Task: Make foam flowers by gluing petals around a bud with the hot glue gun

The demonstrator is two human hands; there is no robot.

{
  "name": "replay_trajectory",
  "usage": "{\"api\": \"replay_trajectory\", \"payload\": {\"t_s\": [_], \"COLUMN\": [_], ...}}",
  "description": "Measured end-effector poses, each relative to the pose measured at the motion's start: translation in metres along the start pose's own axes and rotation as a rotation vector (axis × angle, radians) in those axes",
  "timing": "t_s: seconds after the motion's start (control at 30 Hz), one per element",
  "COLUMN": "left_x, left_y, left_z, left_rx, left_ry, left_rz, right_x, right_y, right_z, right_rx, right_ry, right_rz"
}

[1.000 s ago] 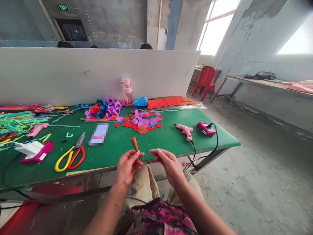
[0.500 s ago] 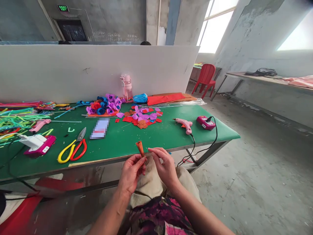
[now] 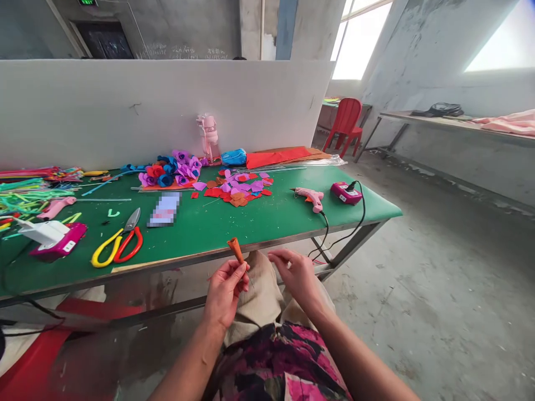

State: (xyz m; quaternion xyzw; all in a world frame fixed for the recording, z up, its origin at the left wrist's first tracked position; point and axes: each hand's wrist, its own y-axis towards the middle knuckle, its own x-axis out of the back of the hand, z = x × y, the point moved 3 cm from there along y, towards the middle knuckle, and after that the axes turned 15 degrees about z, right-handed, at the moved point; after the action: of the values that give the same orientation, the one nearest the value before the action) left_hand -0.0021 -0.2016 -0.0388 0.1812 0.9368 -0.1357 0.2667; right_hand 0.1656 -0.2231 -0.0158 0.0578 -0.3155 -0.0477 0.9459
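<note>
Cone (image 3: 237, 252), orange, by near edge of table (image 3: 200, 229): left hand (image 3: 227, 288) pinches it low, presumably sparing its flared mouth; right hand (image 3: 300, 277) released, apart.

Small craft workshop, looks like: raw concrete far wall (image 3: 190, 28), bare floor (image 3: 418, 289), exit sign (image 3: 87, 2) far left; green tabletop (image 3: 200, 223) with glue gun (image 3: 311, 199), scissors (image 3: 121, 242), cut petals (image 3: 236, 186).

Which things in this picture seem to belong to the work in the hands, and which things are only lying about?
Likely part of the work:
- orange cone, held in the left hand
- coloured flowers
- flat coloured pieces
- pink glue gun at right
- scissors

Apparently just lying about:
- pink bottle
- blue packet
- red chair
</note>
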Motion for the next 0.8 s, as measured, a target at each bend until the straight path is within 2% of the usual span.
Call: {"api": "replay_trajectory", "payload": {"t_s": [0.13, 0.3, 0.47, 0.57, 0.7, 0.8], "left_x": [-0.005, -0.008, -0.008, -0.008, -0.005, 0.003], "left_y": [-0.003, -0.006, -0.006, -0.005, -0.005, -0.007], "left_z": [0.005, 0.006, 0.010, 0.013, 0.015, 0.009], "left_rx": [0.012, 0.003, -0.053, -0.091, -0.120, -0.155], "left_ry": [-0.004, 0.045, 0.081, 0.143, 0.316, 0.470], "left_rz": [0.002, -0.010, 0.029, 0.036, 0.012, -0.053], "right_x": [-0.019, -0.027, -0.032, -0.035, -0.037, -0.033], "right_y": [0.001, -0.001, -0.004, -0.004, -0.005, -0.008], "right_z": [0.016, 0.015, 0.013, 0.013, 0.011, 0.009], "right_rx": [-0.022, 0.001, 0.020, 0.001, -0.010, 0.003], "right_ry": [0.326, 0.496, 0.438, 0.362, 0.363, 0.388], "right_rz": [0.001, -0.004, 0.090, 0.098, 0.118, 0.161]}}
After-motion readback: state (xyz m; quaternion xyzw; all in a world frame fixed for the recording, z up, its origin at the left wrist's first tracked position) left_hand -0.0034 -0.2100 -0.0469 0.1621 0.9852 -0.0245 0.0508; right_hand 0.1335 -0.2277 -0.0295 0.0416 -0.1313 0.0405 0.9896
